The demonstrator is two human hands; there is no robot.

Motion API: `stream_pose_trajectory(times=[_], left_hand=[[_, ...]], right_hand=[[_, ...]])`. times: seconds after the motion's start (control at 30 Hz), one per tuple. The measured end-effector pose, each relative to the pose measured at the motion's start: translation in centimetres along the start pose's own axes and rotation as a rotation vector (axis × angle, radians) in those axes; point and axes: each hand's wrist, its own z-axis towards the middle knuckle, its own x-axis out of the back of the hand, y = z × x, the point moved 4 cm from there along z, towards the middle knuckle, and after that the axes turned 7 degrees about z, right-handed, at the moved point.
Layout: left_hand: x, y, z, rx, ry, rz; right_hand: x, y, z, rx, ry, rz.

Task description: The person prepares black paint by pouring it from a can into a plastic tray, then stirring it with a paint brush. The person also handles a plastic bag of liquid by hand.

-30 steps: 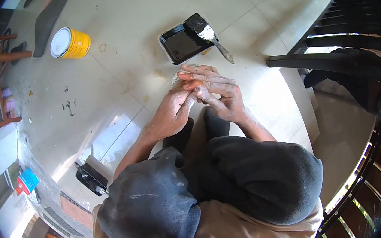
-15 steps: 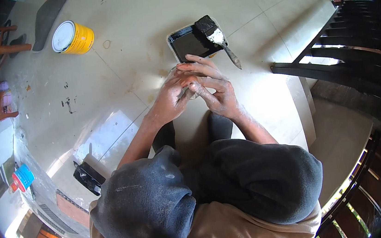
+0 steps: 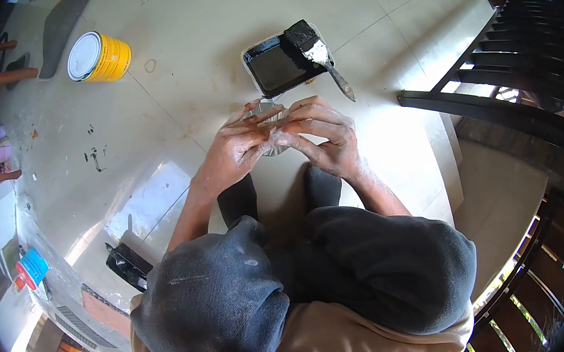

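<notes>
My left hand [image 3: 235,151] and my right hand [image 3: 328,140], both dusted white, meet above the floor in front of my knees. Between them is a round, greyish, shiny thing [image 3: 264,108] that looks like a roll of tape; fingers cover much of it. Both thumbs and fingertips pinch together at its near side. Just beyond my hands lies a paint tray [image 3: 274,69] with black paint in it. A wide paintbrush [image 3: 316,52] rests across its right side, its bristles black, with white on the ferrule.
A yellow paint can [image 3: 111,58] with a white lid stands at the upper left. Near my left knee sits a black container [image 3: 128,264]. A dark slatted wooden piece [image 3: 480,103] is on the right. Dark paint marks [image 3: 94,158] spot the tiled floor.
My hands have turned and drawn slightly apart, so more of the round greyish thing shows between them. My right fingers have curled in. The view has shifted slightly.
</notes>
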Motion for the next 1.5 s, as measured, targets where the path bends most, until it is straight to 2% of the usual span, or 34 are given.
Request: stream_pose_trajectory(times=[0.13, 0.23, 0.43, 0.53, 0.63, 0.73, 0.83, 0.93, 1.33, 1.5], left_hand=[[1.5, -0.7, -0.6, 0.063, -0.005, -0.035], [2.1, -0.5, -0.7, 0.147, 0.027, -0.071], [2.1, -1.2, -1.1, 0.152, 0.2, -0.271], [2.4, -1.5, -1.1, 0.195, 0.229, -0.29], [2.4, -2.1, -1.3, 0.21, 0.269, -0.33], [2.6, -2.5, -1.5, 0.229, 0.293, -0.349], [2.8, -2.7, -1.6, 0.248, 0.289, -0.316], [2.7, -3.0, -1.8, 0.249, 0.295, -0.321], [2.7, -2.1, -1.3, 0.301, 0.25, -0.367], [2.4, -2.4, -1.1, 0.279, 0.203, -0.317]], right_hand=[[0.4, 0.4, -0.1, -0.029, 0.023, 0.009], [1.0, -0.1, 0.1, -0.136, 0.059, 0.026], [1.0, -0.6, 0.2, -0.047, 0.071, 0.039], [0.8, -0.8, 0.4, -0.1, 0.048, 0.069], [0.6, -1.8, 1.1, 0.031, 0.063, -0.009], [0.4, -3.0, 1.9, 0.209, -0.078, -0.223], [-0.2, -2.6, 2.0, 0.314, -0.1, -0.307], [-0.5, -2.7, 2.6, 0.222, -0.07, -0.365], [0.0, -3.2, 2.8, 0.138, -0.133, -0.442], [0.0, -4.3, 2.9, 0.332, -0.237, -0.401]])
